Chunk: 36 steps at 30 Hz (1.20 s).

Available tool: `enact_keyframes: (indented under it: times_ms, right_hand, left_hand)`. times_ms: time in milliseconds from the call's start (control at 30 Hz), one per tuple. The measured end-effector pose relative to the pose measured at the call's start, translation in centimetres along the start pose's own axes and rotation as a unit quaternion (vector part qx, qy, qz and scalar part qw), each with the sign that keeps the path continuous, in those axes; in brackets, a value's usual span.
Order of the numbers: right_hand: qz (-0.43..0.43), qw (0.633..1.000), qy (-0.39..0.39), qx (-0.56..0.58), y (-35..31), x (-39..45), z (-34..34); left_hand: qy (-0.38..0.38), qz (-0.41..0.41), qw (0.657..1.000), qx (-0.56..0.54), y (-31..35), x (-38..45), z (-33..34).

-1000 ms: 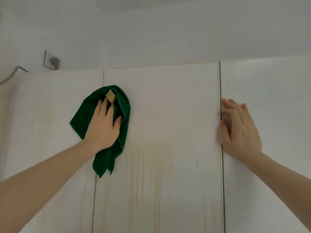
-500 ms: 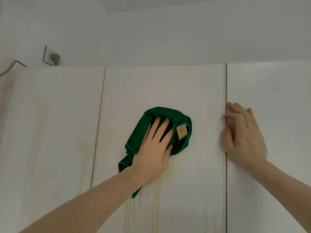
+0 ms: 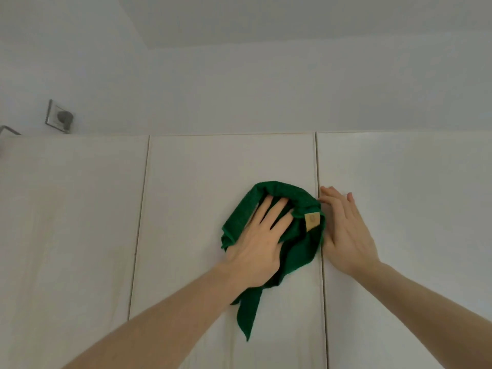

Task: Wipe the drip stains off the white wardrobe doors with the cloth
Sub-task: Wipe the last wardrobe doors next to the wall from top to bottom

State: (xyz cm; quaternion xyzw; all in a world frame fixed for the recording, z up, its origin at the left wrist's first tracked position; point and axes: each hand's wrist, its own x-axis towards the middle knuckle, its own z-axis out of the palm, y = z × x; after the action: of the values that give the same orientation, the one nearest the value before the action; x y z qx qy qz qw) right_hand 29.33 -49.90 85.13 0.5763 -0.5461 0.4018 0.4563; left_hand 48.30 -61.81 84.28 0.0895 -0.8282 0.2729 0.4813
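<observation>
A crumpled green cloth (image 3: 300, 251) with a tan label lies against the middle white wardrobe door (image 3: 202, 182), near that door's right edge. My left hand (image 3: 258, 241) presses it flat to the door with straight, spread fingers; a tail of cloth hangs below my wrist. My right hand (image 3: 346, 230) rests flat with straight fingers on the right door (image 3: 412, 195), just beside the gap, touching the cloth's right side. No drip stains show on the middle door around the cloth. Faint vertical streaks mark the left door (image 3: 66, 222).
Above the wardrobe is a white wall and ceiling. A wall socket (image 3: 60, 117) with a grey plug sits at the upper left, and a thin grey cable (image 3: 9, 129) runs over the wardrobe's top left corner.
My left hand has swept the cloth from the middle door's left edge across to its right edge, over the drip streaks. The view has tilted up. My right hand stays on the right door.
</observation>
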Motion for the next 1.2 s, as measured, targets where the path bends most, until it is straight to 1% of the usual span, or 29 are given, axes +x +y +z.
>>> enact_keyframes:
  times_ms: [133, 267, 333, 433, 533, 600, 767, 833, 933, 1033, 1100, 1200]
  right_hand:
    - [-0.027, 1.0, 0.007, 0.002, -1.6, -1.9, -0.6]
    - [-0.034, 0.999, -0.018, 0.0, -1.9, -4.2, 0.3]
    - [-0.025, 0.999, -0.032, -0.011, -1.4, -5.3, 1.2]
    - [-0.024, 0.999, -0.037, -0.02, -0.3, -6.5, 2.3]
    - [-0.03, 0.999, -0.026, -0.021, 0.0, -6.7, 3.0]
    - [-0.026, 0.999, -0.01, -0.021, -0.2, -6.7, 3.6]
    - [-0.032, 0.999, 0.027, -0.033, -0.1, -6.8, 4.5]
    - [-0.035, 0.998, 0.034, -0.037, 0.0, -6.8, 4.8]
    - [-0.034, 0.998, 0.04, -0.036, -0.1, -6.7, 5.1]
    - [-0.036, 0.998, 0.046, -0.037, 0.0, -6.8, 5.1]
    - [-0.037, 0.998, 0.044, -0.037, 0.1, -6.9, 5.1]
    - [-0.036, 0.998, 0.046, -0.034, 0.1, -7.0, 5.1]
  left_hand:
    - [0.034, -0.062, 0.997, 0.03, -3.2, -1.9, -4.8]
    - [0.02, -0.125, 0.988, 0.085, -6.8, -5.5, -7.4]
    - [0.001, -0.159, 0.983, 0.095, -8.4, -7.7, -7.7]
    - [-0.016, -0.201, 0.976, 0.081, -10.2, -11.0, -6.9]
    - [-0.03, -0.253, 0.965, 0.054, -11.3, -14.0, -5.4]
    - [-0.04, -0.27, 0.961, 0.052, -11.5, -15.6, -4.2]
    - [-0.039, -0.264, 0.962, 0.055, -9.6, -16.3, -1.5]
    - [-0.036, -0.247, 0.967, 0.06, -8.3, -15.8, -0.3]
    - [-0.039, -0.185, 0.98, 0.066, -5.6, -14.5, 1.3]
    - [-0.043, -0.117, 0.991, 0.048, -2.3, -12.8, 2.7]
    - [-0.047, -0.091, 0.994, 0.03, -0.4, -11.5, 3.5]
    - [-0.065, -0.052, 0.996, 0.036, 1.9, -9.5, 4.3]
